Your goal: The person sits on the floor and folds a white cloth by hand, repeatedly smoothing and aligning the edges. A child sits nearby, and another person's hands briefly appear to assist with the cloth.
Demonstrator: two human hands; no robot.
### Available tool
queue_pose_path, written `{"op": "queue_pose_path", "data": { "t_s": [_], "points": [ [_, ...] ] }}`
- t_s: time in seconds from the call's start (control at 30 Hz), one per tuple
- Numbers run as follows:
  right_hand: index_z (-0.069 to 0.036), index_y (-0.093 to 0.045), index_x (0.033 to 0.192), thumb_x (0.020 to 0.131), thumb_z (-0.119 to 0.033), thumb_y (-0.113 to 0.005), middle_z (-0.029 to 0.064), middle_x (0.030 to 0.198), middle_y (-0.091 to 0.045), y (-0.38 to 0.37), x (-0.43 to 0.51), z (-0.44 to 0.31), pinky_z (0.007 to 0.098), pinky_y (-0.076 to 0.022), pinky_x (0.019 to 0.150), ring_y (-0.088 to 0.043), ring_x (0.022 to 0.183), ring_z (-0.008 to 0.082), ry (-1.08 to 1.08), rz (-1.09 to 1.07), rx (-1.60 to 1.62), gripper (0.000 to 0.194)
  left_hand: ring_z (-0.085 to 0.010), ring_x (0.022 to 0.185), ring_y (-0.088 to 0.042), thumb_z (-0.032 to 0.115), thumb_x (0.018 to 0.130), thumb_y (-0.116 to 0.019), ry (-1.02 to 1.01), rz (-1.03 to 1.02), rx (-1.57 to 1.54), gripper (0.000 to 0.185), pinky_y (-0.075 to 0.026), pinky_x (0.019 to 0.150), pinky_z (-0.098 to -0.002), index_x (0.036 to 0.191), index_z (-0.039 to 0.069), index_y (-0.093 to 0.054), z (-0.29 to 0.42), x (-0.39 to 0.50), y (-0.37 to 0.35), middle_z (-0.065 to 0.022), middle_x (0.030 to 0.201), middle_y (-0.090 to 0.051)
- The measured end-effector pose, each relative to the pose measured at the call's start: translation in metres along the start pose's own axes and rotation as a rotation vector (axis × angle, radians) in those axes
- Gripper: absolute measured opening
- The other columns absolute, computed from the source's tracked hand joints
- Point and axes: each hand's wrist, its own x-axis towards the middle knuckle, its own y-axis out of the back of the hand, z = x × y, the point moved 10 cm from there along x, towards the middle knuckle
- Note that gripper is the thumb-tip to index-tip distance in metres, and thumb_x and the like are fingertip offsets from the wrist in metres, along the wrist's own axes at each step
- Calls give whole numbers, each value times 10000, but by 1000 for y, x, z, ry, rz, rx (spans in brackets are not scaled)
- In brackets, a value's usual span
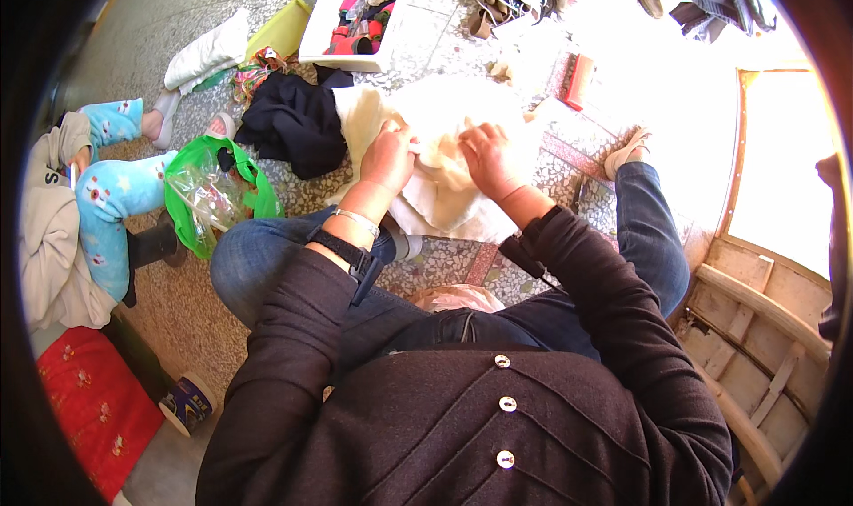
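Observation:
A large piece of cream cloth [440, 206] lies draped in front of me, over the floor near my feet. My left hand [388, 156] pinches a fold of it near its left part, fingertips closed together. My right hand [491, 158] is on the same cloth a short way to the right, its fingers bent and gathered; glare hides what is between them. Black fabric [293, 123] lies crumpled just left of the cream cloth.
A green plastic bag [266, 196] stands by my left knee, near a seated person [110, 193]. Beyond lie a white bin [393, 53] of thread spools, tangled colored threads [253, 76], a red box [581, 83] and tangled cords [500, 13]. A wooden frame [746, 293] stands at right.

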Motion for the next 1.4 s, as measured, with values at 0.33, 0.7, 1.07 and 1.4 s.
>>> {"op": "queue_pose_path", "data": {
  "t_s": [0.33, 0.7, 1.07, 1.4],
  "points": [
    [-147, -623, 1011, 788, -144, -529, 58, 926, -594, -6, 41, 26, 402, -391, 864, -533, 972, 266, -7, -60, -230, 243, -314, 1194, -395, 81, 769, -540, -101, 368, 237, 381, -297, 985, -481, 1150, 96, -556, 37, -16, 25, -119, 1292, -423],
    [-148, -525, 1207, 829, -235, -533, 77, 1282, -453, 3, 23, 15, 441, -299, 1010, -392, 1214, 250, 208, -6, -251, 388, -236, 1391, -66, 373, 872, -481, -207, -55, 355, 622, -36, 1093, -515, 1393, 89, -292, 33, -12, -62, -75, 1500, -126],
    [-127, -549, 1159, 817, -196, -517, 93, 1321, -444, -21, 0, 32, 435, -296, 1021, -400, 1229, 267, 295, -210, -66, 350, -264, 1373, -152, 407, 890, -452, -255, -23, 388, 605, -86, 1077, -545, 1399, 123, -289, 61, -2, -63, -85, 1483, -197],
    [-56, -615, 967, 790, -103, -594, 177, 1089, -548, -10, 67, 205, 395, -447, 840, -553, 972, 354, -246, 222, 185, 185, -273, 1381, -122, 453, 882, -432, -219, -122, 359, 641, -59, 1080, -514, 1399, 101, -288, 48, 1, -82, -123, 1485, -182]
  ]
}}
